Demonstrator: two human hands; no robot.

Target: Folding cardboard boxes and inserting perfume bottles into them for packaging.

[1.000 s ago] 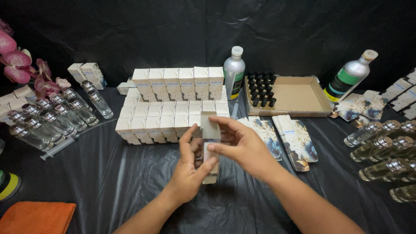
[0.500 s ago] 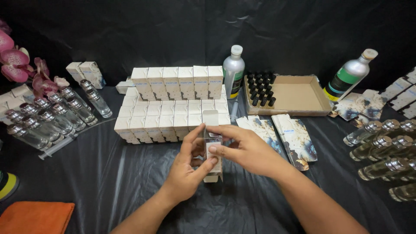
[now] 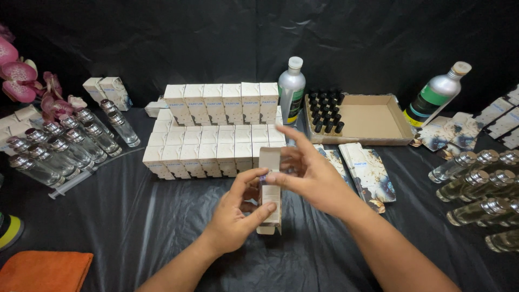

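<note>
Fingers of left hand (image 3: 233, 219) curl round a small white carton (image 3: 270, 192), thumb pressed on its front face, other fingers behind: closed on the carton, held upright just above the black tablecloth (image 3: 135, 216). Right hand (image 3: 313, 178) sits at the carton's upper edge; thumb and forefinger pinch narrow at a small dark item at the carton mouth, too small to tell what it is; remaining fingers spread wide, pointing up-left. Carton's top flap stands open, between the two hands, w/ left hand below-left and right hand above-right.

Behind the hands: block of white boxes (image 3: 216, 135), upper row standing, lower rows laid in front. Left of it, glass bottles w/ silver caps (image 3: 59, 146) lie in rows; a syringe (image 3: 81, 178) near them. Pink flowers (image 3: 21, 75) at far left. Behind centre, silver bottle w/ white cap (image 3: 292, 89); beside it a cardboard tray (image 3: 373, 119) w/ black caps in its left part. Silver-green bottle (image 3: 439, 94) leans at right. Printed flat cartons (image 3: 370, 173) lie just right of right hand. More glass bottles (image 3: 481, 189) at far right. Orange cloth (image 3: 43, 270) at bottom left.
</note>
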